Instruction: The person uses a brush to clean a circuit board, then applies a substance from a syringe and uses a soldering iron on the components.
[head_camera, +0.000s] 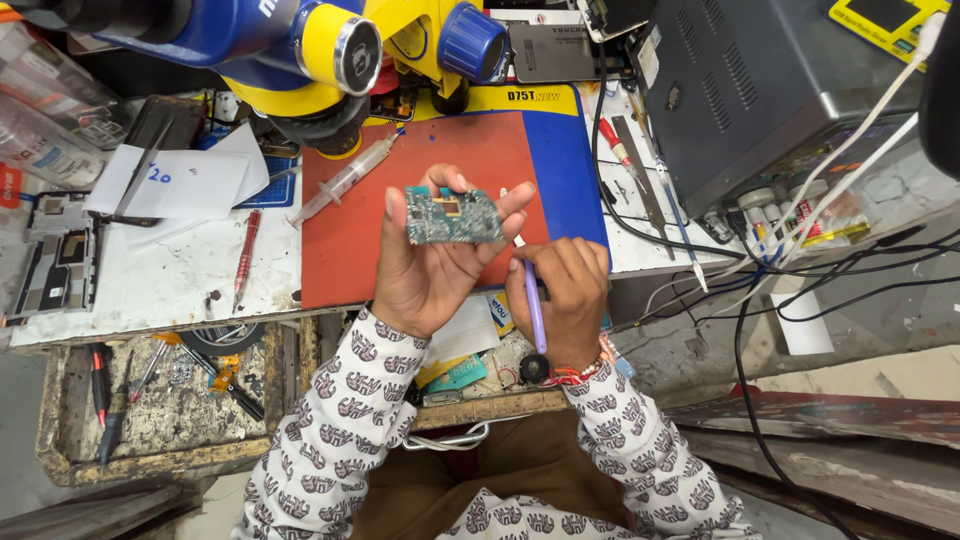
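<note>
From the head camera, looking down over a cluttered repair bench, the left hand (425, 265) is raised palm-up above the red work mat (430, 165), its fingers and thumb closed around the edges of a small green circuit board (452, 215), which it holds tilted up with the component side facing the camera. The board sits between the thumb on its left edge and the fingertips along its top and right edges, well clear of the mat below. Just beside it, lower and to the right, the right hand (560, 290) is curled into a closed grip around a slim purple-handled tool (533, 300), held like a pen with the thin pale tip pointing up toward the lower right corner of the board; whether the tip touches the board cannot be told. Both wrists wear patterned white sleeves (340, 420). On the mat's upper left lies a clear syringe (345, 180), slanted, and beyond it hangs the blue and yellow head of a microscope (320, 50). Left of the mat, on the worn white bench top (170, 270), lie sheets of white paper (185, 180) and a red-handled screwdriver (246, 255). To the right of the mat stands a grey metal box (750, 80), with black and white cables (800, 250) trailing off the bench edge. Below the bench, an open drawer (160, 400) holds loose hand tools.
</note>
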